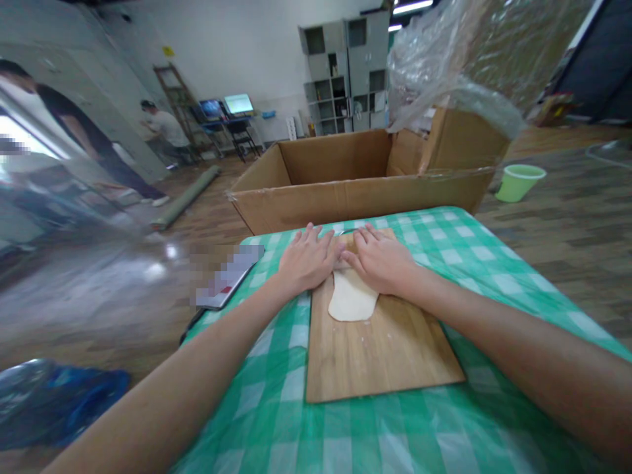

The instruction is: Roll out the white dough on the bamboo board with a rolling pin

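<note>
Moderate indoor light. Behind the cardboard box (355,197), fluorescent tubes (413,7) glow white; plastic wrap (454,66) over its right end glints. Left of it, glare spots whiten the hazy wooden floor (148,322) and a standing person (74,118) looks smeared. In front, soft shadows darken the checked tablecloth (494,408); the dough sheet (353,299) is slightly soft. Wide-angle distortion stretches the edges.

The left forearm (197,355), at the lower left of the frame, and the right forearm (498,336), at the lower right, are both bare and become narrower upward. The left hand (309,258) and right hand (382,258), near the centre, are bare also.
</note>
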`<state>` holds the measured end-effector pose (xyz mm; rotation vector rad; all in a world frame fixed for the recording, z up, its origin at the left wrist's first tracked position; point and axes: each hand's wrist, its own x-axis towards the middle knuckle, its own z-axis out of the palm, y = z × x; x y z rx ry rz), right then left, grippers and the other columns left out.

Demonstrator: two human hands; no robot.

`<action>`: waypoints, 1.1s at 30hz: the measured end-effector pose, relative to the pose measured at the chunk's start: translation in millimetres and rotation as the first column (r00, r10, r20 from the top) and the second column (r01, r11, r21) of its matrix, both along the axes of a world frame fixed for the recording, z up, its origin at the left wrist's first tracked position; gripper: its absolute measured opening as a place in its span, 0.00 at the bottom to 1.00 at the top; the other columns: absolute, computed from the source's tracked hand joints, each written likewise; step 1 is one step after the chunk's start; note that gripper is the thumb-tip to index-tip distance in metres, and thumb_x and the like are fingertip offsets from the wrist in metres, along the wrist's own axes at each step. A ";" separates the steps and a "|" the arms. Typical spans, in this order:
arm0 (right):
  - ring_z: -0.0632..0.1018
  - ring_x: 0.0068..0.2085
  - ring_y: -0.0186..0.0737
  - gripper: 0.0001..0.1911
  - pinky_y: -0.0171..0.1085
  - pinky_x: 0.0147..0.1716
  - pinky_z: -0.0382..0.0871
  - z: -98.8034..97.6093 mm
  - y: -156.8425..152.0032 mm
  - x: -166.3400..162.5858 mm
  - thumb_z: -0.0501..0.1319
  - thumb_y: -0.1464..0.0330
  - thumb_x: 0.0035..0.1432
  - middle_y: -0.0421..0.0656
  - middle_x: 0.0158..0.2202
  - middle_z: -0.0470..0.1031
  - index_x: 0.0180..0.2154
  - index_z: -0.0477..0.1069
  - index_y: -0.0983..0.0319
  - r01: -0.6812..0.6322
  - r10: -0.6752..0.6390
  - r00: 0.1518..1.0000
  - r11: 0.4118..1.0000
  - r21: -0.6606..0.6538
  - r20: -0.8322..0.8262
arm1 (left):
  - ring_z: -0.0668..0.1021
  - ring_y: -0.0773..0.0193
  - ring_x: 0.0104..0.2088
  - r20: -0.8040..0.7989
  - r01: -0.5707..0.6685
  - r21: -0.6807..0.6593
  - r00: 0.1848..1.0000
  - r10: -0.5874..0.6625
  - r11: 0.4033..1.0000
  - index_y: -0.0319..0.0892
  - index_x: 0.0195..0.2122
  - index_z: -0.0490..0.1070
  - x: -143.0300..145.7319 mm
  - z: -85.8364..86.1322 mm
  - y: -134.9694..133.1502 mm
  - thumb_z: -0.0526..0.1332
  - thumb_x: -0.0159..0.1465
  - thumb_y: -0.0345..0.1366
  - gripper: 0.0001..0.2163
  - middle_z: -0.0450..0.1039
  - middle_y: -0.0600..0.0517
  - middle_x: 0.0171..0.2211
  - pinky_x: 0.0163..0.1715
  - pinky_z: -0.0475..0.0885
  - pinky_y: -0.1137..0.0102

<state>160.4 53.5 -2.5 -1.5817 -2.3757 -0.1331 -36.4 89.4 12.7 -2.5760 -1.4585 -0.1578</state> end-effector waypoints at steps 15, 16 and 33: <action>0.53 0.75 0.66 0.48 0.59 0.74 0.45 -1.8 -130.8 -46.1 0.44 0.45 0.71 0.68 0.74 0.52 0.71 0.55 0.81 0.052 -0.048 0.994 0.998 0.040 -0.102 | 0.56 0.54 0.76 0.127 0.212 -0.084 0.972 -0.200 0.974 0.42 0.74 0.56 -50.9 -13.5 -72.5 0.44 0.77 0.55 0.32 0.56 0.44 0.75 0.75 0.48 0.52; 0.55 0.75 0.67 0.48 0.59 0.73 0.47 -0.9 -128.4 -48.2 0.44 0.45 0.72 0.69 0.74 0.53 0.71 0.55 0.82 0.077 -0.073 0.992 0.996 0.038 -0.103 | 0.55 0.54 0.76 0.128 0.222 -0.092 0.969 -0.209 0.971 0.42 0.74 0.56 -51.8 -13.3 -69.8 0.44 0.77 0.55 0.31 0.56 0.45 0.75 0.75 0.48 0.52; 0.52 0.76 0.64 0.47 0.61 0.71 0.49 -3.1 -31.6 12.7 0.32 0.45 0.74 0.65 0.74 0.56 0.70 0.61 0.74 0.159 -0.171 0.978 0.981 -0.110 -0.116 | 0.55 0.56 0.76 0.068 0.370 -0.100 0.929 -0.364 0.924 0.45 0.74 0.57 8.1 -5.4 27.8 0.38 0.78 0.50 0.30 0.58 0.51 0.75 0.75 0.49 0.55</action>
